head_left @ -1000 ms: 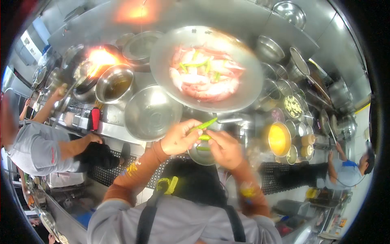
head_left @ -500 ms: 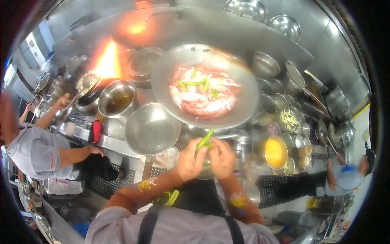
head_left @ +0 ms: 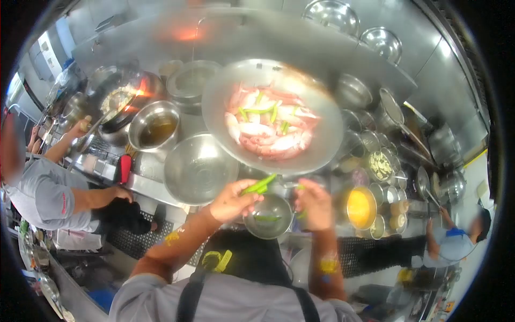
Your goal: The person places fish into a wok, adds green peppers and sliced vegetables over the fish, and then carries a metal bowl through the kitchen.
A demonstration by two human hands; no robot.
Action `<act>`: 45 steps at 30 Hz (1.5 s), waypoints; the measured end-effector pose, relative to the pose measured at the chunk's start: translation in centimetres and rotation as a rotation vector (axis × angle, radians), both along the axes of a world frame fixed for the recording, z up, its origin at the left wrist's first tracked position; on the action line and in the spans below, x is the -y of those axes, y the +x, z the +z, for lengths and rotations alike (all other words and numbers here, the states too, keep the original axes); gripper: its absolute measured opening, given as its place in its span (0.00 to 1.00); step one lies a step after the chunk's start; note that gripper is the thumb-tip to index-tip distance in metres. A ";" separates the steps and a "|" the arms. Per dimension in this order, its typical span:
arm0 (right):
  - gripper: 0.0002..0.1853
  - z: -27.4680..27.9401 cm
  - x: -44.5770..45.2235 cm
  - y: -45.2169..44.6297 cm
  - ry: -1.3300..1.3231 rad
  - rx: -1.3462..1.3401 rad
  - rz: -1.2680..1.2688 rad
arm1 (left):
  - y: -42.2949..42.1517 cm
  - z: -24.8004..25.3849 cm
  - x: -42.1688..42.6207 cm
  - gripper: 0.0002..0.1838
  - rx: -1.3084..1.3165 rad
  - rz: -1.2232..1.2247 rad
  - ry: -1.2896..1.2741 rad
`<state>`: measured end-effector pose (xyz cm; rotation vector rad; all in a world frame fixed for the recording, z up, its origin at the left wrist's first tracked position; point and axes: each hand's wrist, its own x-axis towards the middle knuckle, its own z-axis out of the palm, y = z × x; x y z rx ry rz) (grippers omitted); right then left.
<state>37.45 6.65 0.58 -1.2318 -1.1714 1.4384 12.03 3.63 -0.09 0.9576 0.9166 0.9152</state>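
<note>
My left hand (head_left: 234, 201) is closed on green chili peppers (head_left: 259, 185), which point out past its fingertips. To its right, my right hand (head_left: 314, 204) pinches a green chili piece (head_left: 301, 187), partly blurred. Below and between the hands is a small metal bowl (head_left: 268, 232) with a green chili (head_left: 266, 218) in it. In front of both hands sits a large wok (head_left: 220, 115). It holds pinkish-white squid (head_left: 268, 129) with several green chili pieces on top.
An empty-looking steel bowl (head_left: 185, 185) and a pot of brown liquid (head_left: 144, 111) stand left of the wok. A co-worker (head_left: 45, 188) tends a flaming wok (head_left: 144, 88). Ingredient bowls, one of yellow liquid (head_left: 360, 208), crowd the right. Another person (head_left: 456, 239) stands far right.
My hands, together before on the chilies, have moved apart, the right one to the right. The small bowl shows between them. The tall flame at the left has shrunk.
</note>
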 end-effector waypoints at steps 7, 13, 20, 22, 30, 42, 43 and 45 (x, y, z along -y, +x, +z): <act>0.17 2.7 -11.8 3.9 0.728 0.676 0.097 | -2.0 2.8 -14.8 0.22 -0.342 0.085 0.527; 0.21 8.5 -8.8 3.4 0.631 0.408 -0.216 | -1.1 5.6 -11.4 0.18 -0.699 0.228 0.977; 0.18 -6.0 4.6 5.9 0.392 0.862 0.423 | 3.5 -9.1 -3.1 0.07 -0.930 -0.385 0.796; 0.19 -9.4 6.4 5.8 0.425 0.997 0.513 | 6.2 -13.6 -2.8 0.09 -1.140 -0.560 0.670; 0.19 -11.1 8.4 3.9 0.293 1.035 0.578 | 8.5 -12.7 -1.2 0.12 -1.210 -0.664 0.558; 0.18 -10.9 8.5 4.2 0.317 0.940 0.471 | 0.1 3.6 -9.5 0.15 -0.954 0.043 1.089; 0.18 -11.1 8.4 4.2 0.320 0.940 0.475 | -0.2 3.1 -11.8 0.16 -1.052 0.018 1.050; 0.17 -11.9 8.1 4.4 0.332 0.942 0.479 | 0.4 2.5 -15.6 0.17 -1.259 -0.088 0.963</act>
